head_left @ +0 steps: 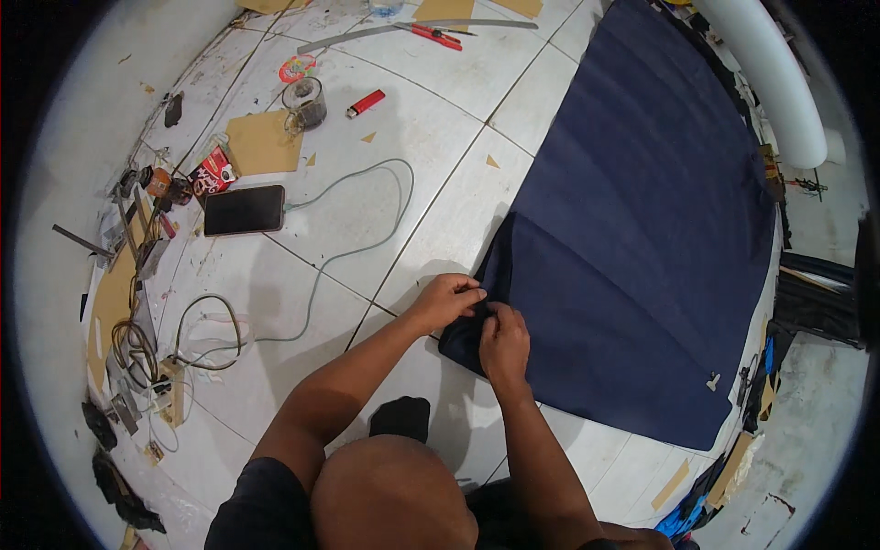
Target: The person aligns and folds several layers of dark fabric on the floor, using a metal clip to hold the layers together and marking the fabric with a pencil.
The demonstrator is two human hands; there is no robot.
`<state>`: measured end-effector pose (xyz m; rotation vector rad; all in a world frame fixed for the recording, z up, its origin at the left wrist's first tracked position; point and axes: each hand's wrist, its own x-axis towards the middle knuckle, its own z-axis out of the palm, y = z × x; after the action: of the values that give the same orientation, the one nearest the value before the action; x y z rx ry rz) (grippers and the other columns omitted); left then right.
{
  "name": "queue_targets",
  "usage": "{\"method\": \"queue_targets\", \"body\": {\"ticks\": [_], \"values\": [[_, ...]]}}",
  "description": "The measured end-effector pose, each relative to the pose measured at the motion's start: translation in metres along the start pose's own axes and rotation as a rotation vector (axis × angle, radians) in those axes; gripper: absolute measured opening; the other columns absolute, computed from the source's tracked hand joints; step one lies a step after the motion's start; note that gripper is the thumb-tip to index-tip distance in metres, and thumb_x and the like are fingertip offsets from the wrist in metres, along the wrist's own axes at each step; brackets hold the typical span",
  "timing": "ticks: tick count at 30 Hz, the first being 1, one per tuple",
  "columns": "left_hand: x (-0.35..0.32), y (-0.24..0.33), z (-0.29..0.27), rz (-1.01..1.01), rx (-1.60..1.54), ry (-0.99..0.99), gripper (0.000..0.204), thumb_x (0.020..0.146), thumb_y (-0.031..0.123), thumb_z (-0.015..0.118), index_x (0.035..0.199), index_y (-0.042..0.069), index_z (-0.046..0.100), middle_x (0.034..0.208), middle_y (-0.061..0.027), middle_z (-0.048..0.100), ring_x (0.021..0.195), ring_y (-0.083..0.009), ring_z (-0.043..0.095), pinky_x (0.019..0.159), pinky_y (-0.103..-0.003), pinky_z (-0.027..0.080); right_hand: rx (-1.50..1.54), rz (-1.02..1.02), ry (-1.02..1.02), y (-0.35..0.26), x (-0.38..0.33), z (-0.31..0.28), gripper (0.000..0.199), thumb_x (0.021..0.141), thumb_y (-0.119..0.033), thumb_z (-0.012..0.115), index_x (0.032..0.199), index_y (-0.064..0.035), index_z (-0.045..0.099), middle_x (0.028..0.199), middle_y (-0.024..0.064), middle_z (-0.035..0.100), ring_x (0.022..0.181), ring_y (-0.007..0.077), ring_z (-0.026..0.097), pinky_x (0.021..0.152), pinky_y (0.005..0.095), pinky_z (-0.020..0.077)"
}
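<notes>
- A large dark navy sheet of cloth (642,229) lies spread flat on the white tiled floor (440,119); it serves here as the landmark.
- The left hand (446,300) rests at the cloth's near-left corner, fingers curled together and pinching the folded edge there.
- The right hand (503,341) sits just beside the left one, on the same corner, its fingers closed on the bunched fabric; thumb and fingertips meet over the fold.
- Both forearms come up from the lower edge, and a bare knee (390,490) shows below the cloth's corner.
- Left of the cloth, well apart, a black smartphone (243,210) lies face up with a grey cable (357,247) looping from it toward the cloth.
- Farther left of the cloth, past the phone: a red lighter (366,103), a small glass jar (305,101), and a tan cardboard piece (263,143).
- Beyond the cloth's far-left edge, a long metal ruler (412,33) and a red-handled cutter (437,36) lie touching.
- A white curved pipe (775,82) runs along the cloth's far-right side.
</notes>
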<state>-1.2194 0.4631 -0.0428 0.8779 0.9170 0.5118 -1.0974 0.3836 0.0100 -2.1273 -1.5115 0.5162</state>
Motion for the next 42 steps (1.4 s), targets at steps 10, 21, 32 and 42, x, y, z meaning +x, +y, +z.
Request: {"method": "queue_targets", "body": {"ticks": [10, 21, 32, 42], "values": [[-0.009, 0.003, 0.005, 0.203, 0.153, -0.081, 0.031, 0.090, 0.020, 0.060, 0.107, -0.005, 0.063, 0.092, -0.0101, 0.067, 0.083, -0.0167, 0.062, 0.074, -0.029, 0.048, 0.034, 0.189, -0.079, -0.015, 0.009, -0.010, 0.019, 0.082, -0.016, 0.064, 0.091, 0.0015, 0.063, 0.086, 0.0215, 0.064, 0.081, 0.0399, 0.063, 0.074, 0.0445, 0.0490], [-0.015, 0.003, 0.022, 0.287, 0.738, 0.358, 0.042, 0.080, 0.014, 0.064, 0.117, -0.001, 0.053, 0.110, -0.0214, 0.053, 0.106, -0.0361, 0.050, 0.090, -0.042, 0.041, 0.027, 0.010, -0.058, -0.013, 0.005, -0.011, 0.017, 0.081, -0.004, 0.054, 0.095, -0.0003, 0.062, 0.094, 0.0242, 0.063, 0.095, 0.0419, 0.058, 0.083, 0.0471, 0.0455], [-0.008, 0.012, 0.024, 0.131, 0.809, 0.239, 0.045, 0.080, 0.016, 0.063, 0.116, -0.006, 0.050, 0.106, -0.0256, 0.061, 0.101, -0.0383, 0.059, 0.088, -0.043, 0.045, -0.065, 0.041, -0.114, -0.002, 0.012, -0.012, 0.023, 0.084, -0.016, 0.056, 0.097, -0.0018, 0.069, 0.098, 0.0238, 0.065, 0.101, 0.0411, 0.058, 0.092, 0.0434, 0.0442], [0.002, 0.013, 0.011, -0.085, 0.432, -0.028, 0.038, 0.088, 0.029, 0.059, 0.111, -0.002, 0.057, 0.097, -0.0149, 0.062, 0.083, -0.0218, 0.059, 0.076, -0.034, 0.048, 0.047, 0.114, -0.109, -0.006, 0.009, -0.020, 0.025, 0.083, -0.020, 0.063, 0.096, 0.0000, 0.069, 0.096, 0.0216, 0.065, 0.091, 0.0380, 0.061, 0.083, 0.0407, 0.0480]]}}
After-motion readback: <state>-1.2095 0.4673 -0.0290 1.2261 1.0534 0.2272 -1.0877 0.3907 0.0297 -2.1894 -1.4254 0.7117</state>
